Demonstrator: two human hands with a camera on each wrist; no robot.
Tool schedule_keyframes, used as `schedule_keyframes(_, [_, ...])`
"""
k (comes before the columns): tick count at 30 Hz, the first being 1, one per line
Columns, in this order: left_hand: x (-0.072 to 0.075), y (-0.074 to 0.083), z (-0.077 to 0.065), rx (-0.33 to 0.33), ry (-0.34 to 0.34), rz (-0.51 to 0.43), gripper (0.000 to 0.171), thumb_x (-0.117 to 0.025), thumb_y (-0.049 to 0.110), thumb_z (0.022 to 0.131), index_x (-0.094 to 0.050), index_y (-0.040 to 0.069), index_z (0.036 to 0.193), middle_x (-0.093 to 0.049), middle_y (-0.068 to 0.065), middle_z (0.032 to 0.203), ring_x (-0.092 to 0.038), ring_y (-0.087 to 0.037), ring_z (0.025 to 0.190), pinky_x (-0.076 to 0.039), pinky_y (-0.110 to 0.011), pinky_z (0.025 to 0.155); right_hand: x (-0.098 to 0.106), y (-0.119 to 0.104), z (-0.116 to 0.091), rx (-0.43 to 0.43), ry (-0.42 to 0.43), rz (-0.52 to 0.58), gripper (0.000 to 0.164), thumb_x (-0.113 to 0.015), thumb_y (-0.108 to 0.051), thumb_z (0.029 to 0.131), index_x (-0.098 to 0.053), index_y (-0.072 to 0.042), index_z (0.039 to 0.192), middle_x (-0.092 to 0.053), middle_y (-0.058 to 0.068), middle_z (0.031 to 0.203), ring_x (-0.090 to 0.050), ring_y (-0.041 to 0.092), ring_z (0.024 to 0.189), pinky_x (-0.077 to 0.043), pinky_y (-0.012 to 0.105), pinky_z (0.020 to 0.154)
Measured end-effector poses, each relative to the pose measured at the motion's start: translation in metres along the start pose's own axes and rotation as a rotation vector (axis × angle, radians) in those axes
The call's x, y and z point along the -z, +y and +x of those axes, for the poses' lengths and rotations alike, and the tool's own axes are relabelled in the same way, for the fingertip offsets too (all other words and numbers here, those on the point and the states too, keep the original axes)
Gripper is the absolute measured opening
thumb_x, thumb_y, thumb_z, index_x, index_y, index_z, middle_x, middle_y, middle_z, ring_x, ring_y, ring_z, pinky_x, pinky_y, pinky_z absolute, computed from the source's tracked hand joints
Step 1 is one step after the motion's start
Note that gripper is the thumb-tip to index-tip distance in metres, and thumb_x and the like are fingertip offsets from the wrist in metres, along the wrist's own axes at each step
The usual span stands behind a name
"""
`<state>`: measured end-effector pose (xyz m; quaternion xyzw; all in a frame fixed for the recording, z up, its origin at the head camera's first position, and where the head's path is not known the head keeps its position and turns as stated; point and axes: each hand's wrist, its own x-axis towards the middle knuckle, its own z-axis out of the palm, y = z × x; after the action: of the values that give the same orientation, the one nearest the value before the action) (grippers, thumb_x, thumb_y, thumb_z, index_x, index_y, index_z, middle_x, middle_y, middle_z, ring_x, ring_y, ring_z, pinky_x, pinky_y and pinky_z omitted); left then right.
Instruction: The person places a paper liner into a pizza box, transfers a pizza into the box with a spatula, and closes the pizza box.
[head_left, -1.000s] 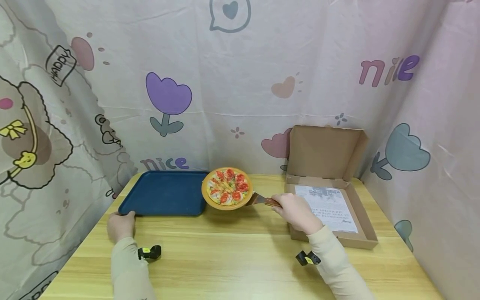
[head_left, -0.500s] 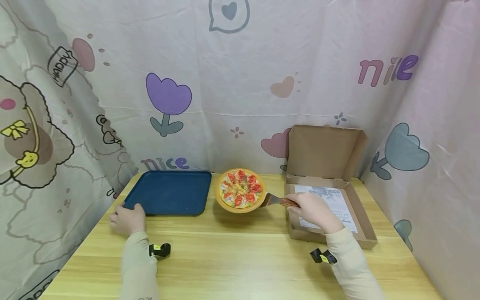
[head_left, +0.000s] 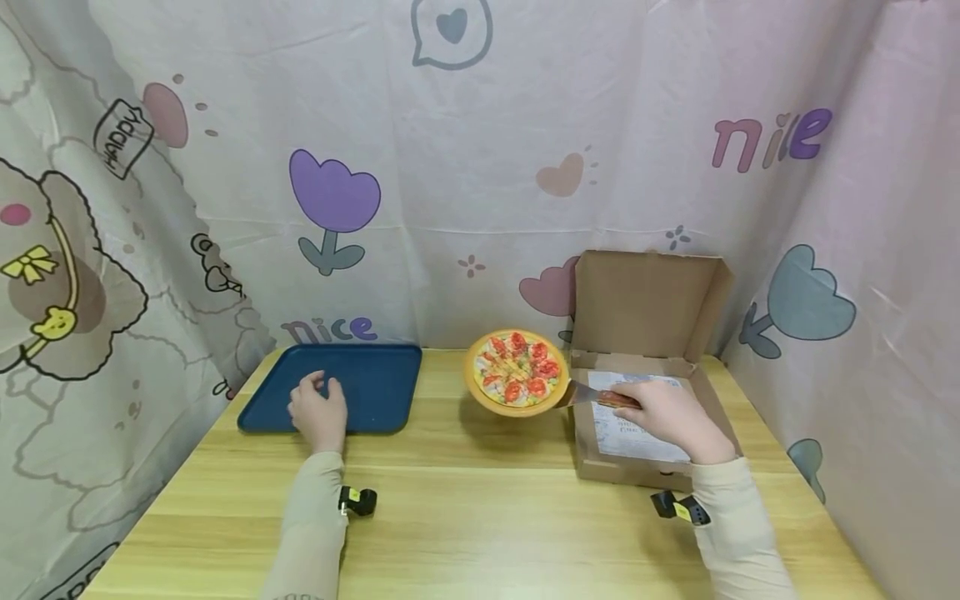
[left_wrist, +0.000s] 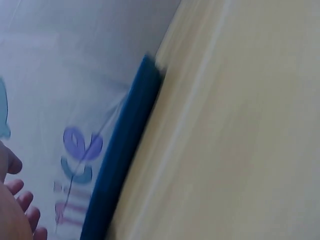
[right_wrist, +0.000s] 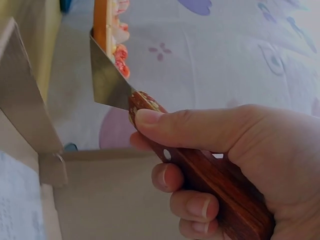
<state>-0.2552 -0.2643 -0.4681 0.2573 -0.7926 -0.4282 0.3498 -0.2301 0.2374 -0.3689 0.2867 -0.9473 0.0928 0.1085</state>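
Observation:
In the head view a small pizza [head_left: 516,372] with red toppings rests on the metal blade of a spatula, held up above the table. My right hand [head_left: 667,412] grips the spatula's wooden handle [right_wrist: 200,185], thumb along its top. Behind and below that hand lies an open cardboard pizza box [head_left: 633,479], its lid upright and a printed sheet inside. My left hand [head_left: 318,412] is raised over the near edge of a dark blue tray [head_left: 375,383], fingers loosely bent and holding nothing. The left wrist view shows the tray's edge [left_wrist: 122,150] apart from the fingers.
A wooden table [head_left: 465,525] carries everything. A patterned curtain [head_left: 480,167] hangs close behind the tray and the box, and also down both sides. Each wrist wears a small black camera.
The right hand has carried the pizza on the spatula rightward, from beside the tray toward the box. My left hand has let go of the tray's near left corner and moved right.

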Motion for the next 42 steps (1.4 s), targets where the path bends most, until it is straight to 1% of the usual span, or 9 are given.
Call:
schedule_keyframes(4, [-0.014,0.010,-0.008,-0.094,-0.039,-0.101,0.030,-0.055,0.018,0.098,-0.060,0.000,0.121,-0.059,-0.020,0.106,-0.054,-0.037,0.102,-0.041,-0.051,0.092,0.007,0.007,-0.006,-0.034,-0.013,-0.009,0.025,-0.075,-0.022,0.084,-0.073,-0.013,0.107,-0.074,0.003,0.093,-0.067,0.019,0.080,-0.054,0.042,0.069])
schedule_keyframes(8, [-0.022,0.025,-0.019,-0.146,-0.104,-0.151,0.029,-0.058,0.018,0.097,-0.061,0.000,0.119,-0.061,-0.019,0.101,-0.060,-0.033,0.095,-0.047,-0.048,0.085,0.010,0.014,-0.010,-0.063,-0.042,0.021,0.029,-0.074,-0.023,0.085,-0.072,-0.011,0.112,-0.074,0.006,0.096,-0.067,0.020,0.081,-0.054,0.042,0.068])
schedule_keyframes(12, [-0.028,0.041,-0.029,-0.185,-0.187,-0.175,0.032,-0.060,0.023,0.096,-0.062,0.001,0.120,-0.064,-0.018,0.101,-0.061,-0.031,0.095,-0.049,-0.045,0.084,0.014,0.021,-0.016,-0.070,-0.041,0.054,0.029,-0.074,-0.021,0.085,-0.072,-0.010,0.111,-0.074,0.006,0.094,-0.065,0.016,0.077,-0.052,0.039,0.066])
schedule_keyframes(17, [-0.036,0.056,-0.044,-0.219,-0.267,-0.194,0.034,-0.062,0.026,0.095,-0.062,0.002,0.119,-0.066,-0.018,0.102,-0.063,-0.030,0.094,-0.050,-0.043,0.082,0.023,0.031,-0.025,-0.069,-0.049,0.095,0.030,-0.074,-0.019,0.085,-0.071,-0.006,0.111,-0.071,0.002,0.087,-0.056,0.010,0.070,-0.047,0.030,0.062])
schedule_keyframes(22, [-0.045,0.066,-0.062,-0.246,-0.351,-0.215,0.032,-0.063,0.026,0.095,-0.063,0.004,0.117,-0.068,-0.014,0.102,-0.064,-0.026,0.093,-0.051,-0.038,0.081,0.036,0.040,-0.036,-0.118,-0.084,0.100,0.034,-0.074,-0.021,0.084,-0.071,-0.002,0.111,-0.066,0.001,0.081,-0.050,0.012,0.069,-0.041,0.028,0.058])
schedule_keyframes(26, [-0.055,0.074,-0.077,-0.297,-0.409,-0.229,0.031,-0.064,0.027,0.094,-0.064,0.006,0.117,-0.069,-0.012,0.102,-0.065,-0.025,0.093,-0.055,-0.036,0.078,0.042,0.049,-0.046,-0.161,-0.090,0.082,0.034,-0.075,-0.021,0.082,-0.071,-0.001,0.109,-0.064,0.001,0.079,-0.050,0.013,0.067,-0.040,0.029,0.057])
schedule_keyframes(31, [-0.067,0.088,-0.094,-0.311,-0.491,-0.274,0.030,-0.065,0.025,0.094,-0.064,0.006,0.117,-0.068,-0.012,0.100,-0.065,-0.024,0.091,-0.057,-0.035,0.075,0.048,0.060,-0.057,-0.166,-0.061,0.069,0.030,-0.076,-0.021,0.082,-0.073,-0.004,0.106,-0.069,0.003,0.084,-0.055,0.012,0.071,-0.044,0.030,0.059])
schedule_keyframes(35, [-0.078,0.102,-0.106,-0.302,-0.567,-0.308,0.030,-0.065,0.023,0.094,-0.063,0.004,0.118,-0.068,-0.013,0.100,-0.065,-0.024,0.090,-0.056,-0.033,0.076,0.051,0.066,-0.065,-0.180,-0.074,0.065,0.026,-0.075,-0.021,0.082,-0.073,-0.006,0.104,-0.069,0.000,0.083,-0.053,0.011,0.070,-0.043,0.029,0.059])
schedule_keyframes(42, [-0.099,0.120,-0.126,-0.276,-0.727,-0.317,0.035,-0.065,0.025,0.094,-0.061,0.006,0.123,-0.067,-0.013,0.102,-0.064,-0.023,0.091,-0.054,-0.031,0.076,0.058,0.076,-0.076,-0.234,-0.097,0.072,0.034,-0.076,-0.023,0.082,-0.072,-0.002,0.108,-0.067,0.000,0.081,-0.050,0.009,0.068,-0.041,0.027,0.058])
